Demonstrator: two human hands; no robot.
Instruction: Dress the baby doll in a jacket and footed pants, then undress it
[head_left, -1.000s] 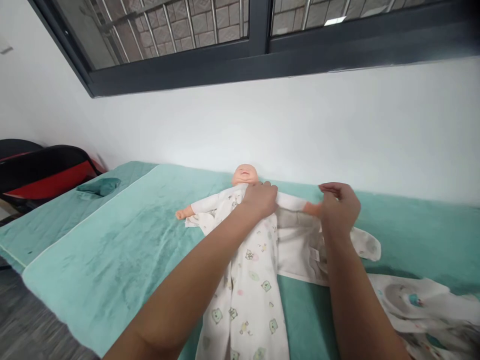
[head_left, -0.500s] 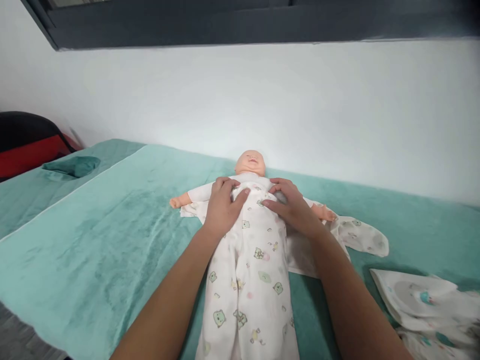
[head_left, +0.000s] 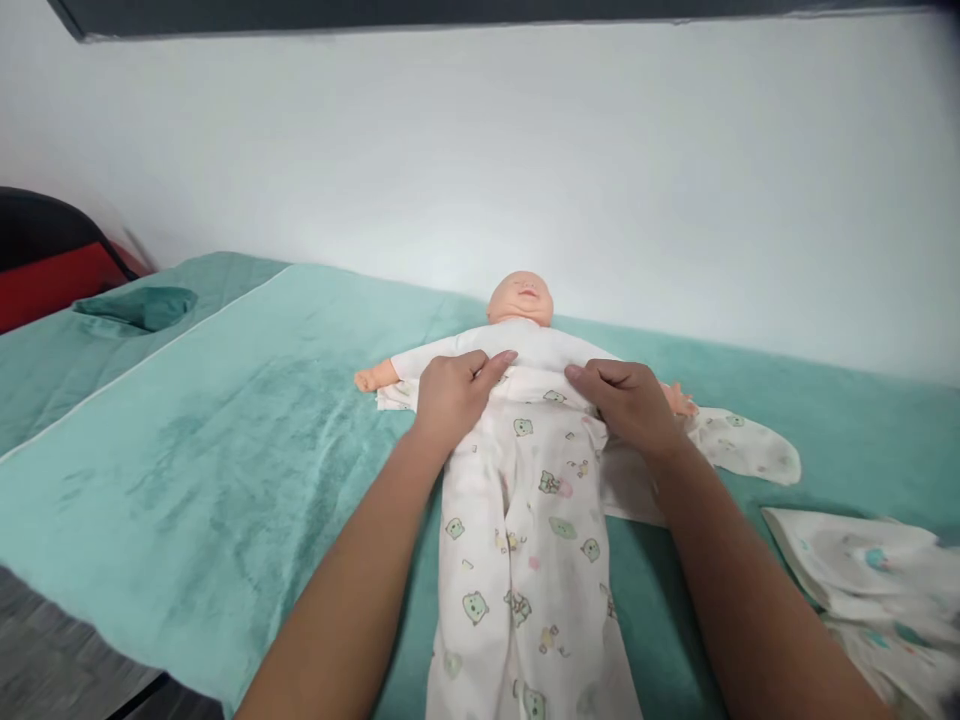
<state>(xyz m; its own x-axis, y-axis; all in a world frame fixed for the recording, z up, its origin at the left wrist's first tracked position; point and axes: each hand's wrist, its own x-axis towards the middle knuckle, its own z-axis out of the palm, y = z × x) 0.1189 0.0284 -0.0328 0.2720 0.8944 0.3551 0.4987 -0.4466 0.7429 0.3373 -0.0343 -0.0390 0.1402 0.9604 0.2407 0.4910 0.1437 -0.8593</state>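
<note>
A baby doll [head_left: 520,298] lies on its back, its arms stretched out to the sides. White baby trousers [head_left: 536,540] printed with small green bears cover its belly and legs. My left hand [head_left: 457,395] is closed on the waistband at the left side, thumb on top. At the right side, my right hand [head_left: 626,400] pinches the same waistband, with its fingers curled. Above the waistband shows the doll's plain white top [head_left: 525,345]. Under the doll lies a spread printed jacket [head_left: 742,445], one sleeve reaching out to the right; the rest is mostly hidden.
Folded white printed cloths [head_left: 862,560] lie at the lower right on the green bed cover [head_left: 225,480]. A green cloth-rimmed hole [head_left: 139,310] is at the far left, near a red and black item [head_left: 60,265]. The white wall [head_left: 450,150] rises behind the doll's head.
Both hands have gone from loosely spread fingers to gripping the waistband. It now sits lower, showing more of the white top. The view has tilted down slightly.
</note>
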